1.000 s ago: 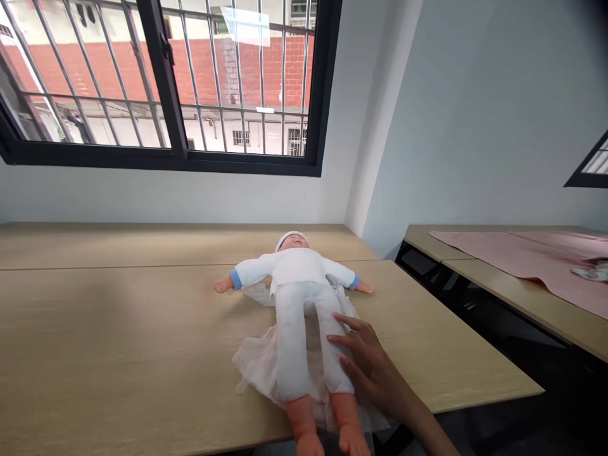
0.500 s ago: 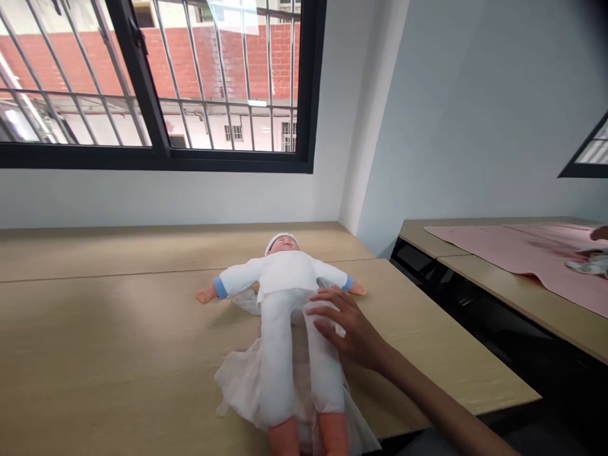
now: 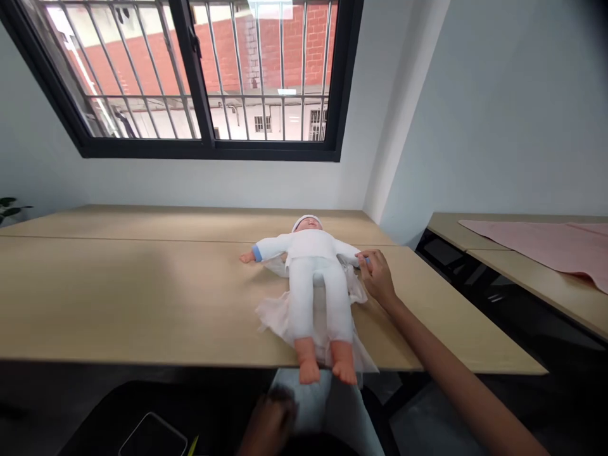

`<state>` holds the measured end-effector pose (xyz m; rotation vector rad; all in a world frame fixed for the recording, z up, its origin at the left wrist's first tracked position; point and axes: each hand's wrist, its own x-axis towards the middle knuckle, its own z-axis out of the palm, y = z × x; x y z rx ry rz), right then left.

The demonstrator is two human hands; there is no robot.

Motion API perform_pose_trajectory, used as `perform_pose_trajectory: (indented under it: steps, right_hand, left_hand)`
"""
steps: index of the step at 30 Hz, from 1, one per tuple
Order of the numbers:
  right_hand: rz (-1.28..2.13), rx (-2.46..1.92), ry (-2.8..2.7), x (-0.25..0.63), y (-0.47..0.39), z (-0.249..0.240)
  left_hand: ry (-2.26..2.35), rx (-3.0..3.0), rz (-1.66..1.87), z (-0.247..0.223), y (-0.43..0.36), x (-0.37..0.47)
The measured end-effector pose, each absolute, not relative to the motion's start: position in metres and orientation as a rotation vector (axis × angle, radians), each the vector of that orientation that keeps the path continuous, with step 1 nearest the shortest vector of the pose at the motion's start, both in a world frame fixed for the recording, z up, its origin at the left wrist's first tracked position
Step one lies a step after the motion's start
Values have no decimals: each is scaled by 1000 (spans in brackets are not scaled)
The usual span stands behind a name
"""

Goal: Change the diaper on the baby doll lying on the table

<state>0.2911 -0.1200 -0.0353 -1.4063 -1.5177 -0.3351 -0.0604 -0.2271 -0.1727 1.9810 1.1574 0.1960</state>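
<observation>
A baby doll point(image 3: 311, 247) in a white top, white trousers and a white cap lies on its back on the wooden table point(image 3: 142, 297). Its bare feet stick out past the near edge. My right hand point(image 3: 377, 278) is closed round the end of the doll's arm on the right side, covering the blue cuff and doll hand there. Under the doll's body and legs lies a crumpled, thin whitish sheet point(image 3: 275, 316). Low over my lap, below the table edge, is my left hand point(image 3: 270, 421); motion smears its fingers.
Beside my lap, a dark seat carries a black flat device point(image 3: 154, 437) and a thin yellow object point(image 3: 192, 446). To the right, across a gap, a second table bears a pink cloth point(image 3: 536, 240). A barred window point(image 3: 213, 149) is behind, with plant leaves point(image 3: 10, 208) far left.
My right hand has moved from the doll's thigh up and outward to the end of its arm. My left hand has come into view below. The view has shifted, showing more table and my lap.
</observation>
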Motion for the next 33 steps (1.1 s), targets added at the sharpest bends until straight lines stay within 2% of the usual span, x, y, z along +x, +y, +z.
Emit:
perform_pose_trajectory:
  steps: [4, 11, 20, 27, 33]
  right_hand:
    - [-337, -1458, -1538, 300, -116, -50]
    - [-323, -1513, -1526, 317, -113, -64]
    - [-284, -1609, -1521, 319, -118, -68]
    - [-255, -1639, -1519, 318, -121, -69]
    - [-211, -1660, -1522, 318, -123, -68]
  left_hand:
    - [2026, 2096, 41, -214, -211, -96]
    - [2543, 1553, 3, -263, -204, -158]
    - [2583, 1439, 117, -288, -210, -179]
    - [2502, 1496, 237, -277, -200, -173]
    - [2437, 1451, 165, -256, -203, -174]
